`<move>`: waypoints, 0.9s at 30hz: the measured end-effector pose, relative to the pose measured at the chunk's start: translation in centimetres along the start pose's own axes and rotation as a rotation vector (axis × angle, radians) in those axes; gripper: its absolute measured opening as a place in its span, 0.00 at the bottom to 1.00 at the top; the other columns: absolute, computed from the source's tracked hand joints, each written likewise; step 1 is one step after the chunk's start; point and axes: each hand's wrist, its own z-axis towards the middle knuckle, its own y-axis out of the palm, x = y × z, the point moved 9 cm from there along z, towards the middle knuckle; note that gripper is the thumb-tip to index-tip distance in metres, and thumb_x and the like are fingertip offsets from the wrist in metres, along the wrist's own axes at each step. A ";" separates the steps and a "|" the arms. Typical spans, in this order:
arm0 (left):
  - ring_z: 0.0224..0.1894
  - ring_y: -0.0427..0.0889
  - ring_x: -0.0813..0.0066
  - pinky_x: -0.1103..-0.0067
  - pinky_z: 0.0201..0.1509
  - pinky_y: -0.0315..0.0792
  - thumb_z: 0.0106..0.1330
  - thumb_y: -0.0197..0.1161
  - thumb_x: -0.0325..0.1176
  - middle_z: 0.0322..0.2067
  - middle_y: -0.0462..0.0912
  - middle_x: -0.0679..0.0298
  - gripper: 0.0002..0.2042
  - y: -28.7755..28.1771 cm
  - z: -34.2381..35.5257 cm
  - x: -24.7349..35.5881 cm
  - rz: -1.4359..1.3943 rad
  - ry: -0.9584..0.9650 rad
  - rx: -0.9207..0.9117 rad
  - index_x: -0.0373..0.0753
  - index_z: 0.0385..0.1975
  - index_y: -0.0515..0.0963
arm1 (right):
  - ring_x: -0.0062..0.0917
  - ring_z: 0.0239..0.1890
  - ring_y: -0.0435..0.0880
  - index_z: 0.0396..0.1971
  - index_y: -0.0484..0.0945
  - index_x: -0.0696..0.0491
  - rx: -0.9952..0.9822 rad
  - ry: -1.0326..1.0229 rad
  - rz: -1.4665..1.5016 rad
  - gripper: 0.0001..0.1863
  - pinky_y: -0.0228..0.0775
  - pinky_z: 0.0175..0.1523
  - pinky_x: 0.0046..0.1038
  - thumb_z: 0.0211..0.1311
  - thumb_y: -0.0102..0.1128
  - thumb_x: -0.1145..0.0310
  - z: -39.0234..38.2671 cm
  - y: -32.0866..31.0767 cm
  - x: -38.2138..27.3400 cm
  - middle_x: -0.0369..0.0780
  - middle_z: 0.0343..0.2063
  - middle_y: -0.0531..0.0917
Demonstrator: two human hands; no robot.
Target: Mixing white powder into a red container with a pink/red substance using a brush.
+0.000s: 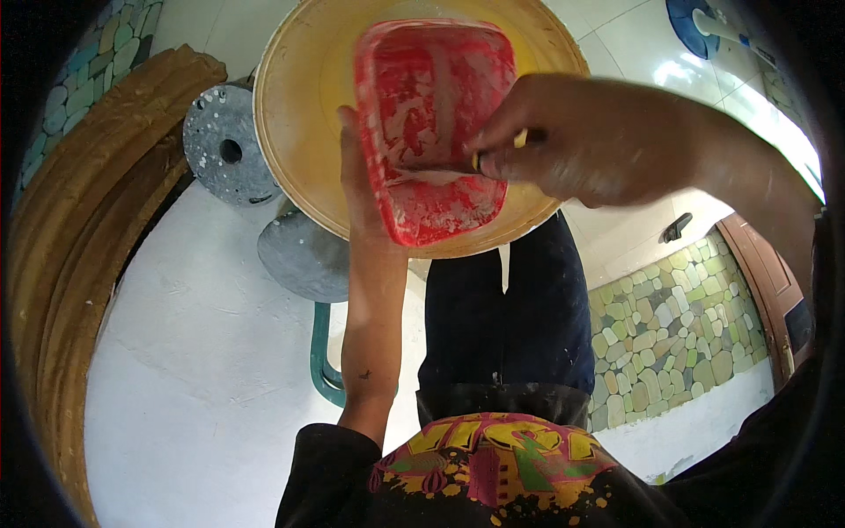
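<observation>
My left hand [356, 180] grips a red plastic tub [440, 97] by its left side, the thumb along the rim and the other fingers hidden beneath. Pale, whitish paste smears coat the inside of the tub. In my closed right hand [563, 145] is a scraper [431, 167], its thin blade laid across the lower part of the tub's inside. A bit of yellow shows at its handle; most of the handle is hidden by my fingers. Under the tub stands a wide, round yellowish bucket [295, 167], whose contents I cannot make out.
Grey speckled discs [231, 145] stand left of the bucket, above a bent green tube [326, 352]. A brown, ridged form [97, 194] curves along the left. A blue round object [691, 26] lies far right. Pebble-like stonework [678, 321] and a brown door [761, 273] are at the right.
</observation>
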 end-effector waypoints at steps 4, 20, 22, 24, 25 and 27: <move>0.55 0.75 0.58 0.62 0.57 0.74 0.63 0.53 0.63 0.57 0.73 0.58 0.35 -0.5 -0.2 0.7 0.017 0.076 -0.004 0.41 0.61 0.67 | 0.11 0.12 0.66 0.57 0.72 0.57 -0.049 0.277 0.307 0.20 0.60 0.15 0.17 0.73 0.44 0.62 -2.1 0.6 1.8 0.35 0.14 0.71; 0.56 0.74 0.58 0.62 0.57 0.73 0.61 0.55 0.63 0.57 0.72 0.58 0.36 -1.2 -2.4 -0.6 -0.022 0.192 -0.106 0.41 0.61 0.66 | 0.18 0.13 0.66 0.69 0.54 0.46 0.272 0.152 1.429 0.26 0.56 0.16 0.19 0.75 0.41 0.59 -4.2 13.1 0.4 0.40 0.20 0.70; 0.56 0.74 0.58 0.62 0.58 0.73 0.61 0.55 0.63 0.58 0.72 0.58 0.36 -1.2 -2.7 -0.6 -0.018 0.206 -0.118 0.41 0.61 0.66 | 0.21 0.12 0.67 0.71 0.48 0.37 0.150 0.232 1.747 0.26 0.56 0.16 0.20 0.75 0.36 0.55 -4.1 14.9 -0.8 0.42 0.20 0.70; 0.56 0.74 0.58 0.62 0.58 0.73 0.61 0.55 0.63 0.58 0.72 0.58 0.37 -1.3 -2.9 -0.3 -0.022 0.226 -0.123 0.41 0.61 0.66 | 0.21 0.12 0.67 0.71 0.48 0.37 0.040 0.083 1.921 0.27 0.56 0.15 0.20 0.75 0.36 0.55 -3.8 14.9 -3.7 0.42 0.20 0.71; 0.56 0.74 0.58 0.62 0.58 0.73 0.61 0.55 0.63 0.58 0.72 0.58 0.37 -1.3 -3.0 -0.3 -0.017 0.231 -0.125 0.41 0.61 0.66 | 0.21 0.11 0.67 0.71 0.47 0.38 -0.060 -0.048 2.112 0.27 0.55 0.15 0.20 0.75 0.36 0.55 -3.6 14.6 -5.8 0.43 0.21 0.71; 0.56 0.74 0.58 0.62 0.58 0.73 0.60 0.56 0.64 0.58 0.72 0.58 0.37 -1.3 -3.0 -0.1 -0.016 0.246 -0.131 0.41 0.61 0.66 | 0.21 0.10 0.66 0.70 0.50 0.38 0.102 -0.143 2.008 0.26 0.55 0.14 0.19 0.75 0.37 0.56 -3.5 13.4 -5.6 0.42 0.21 0.72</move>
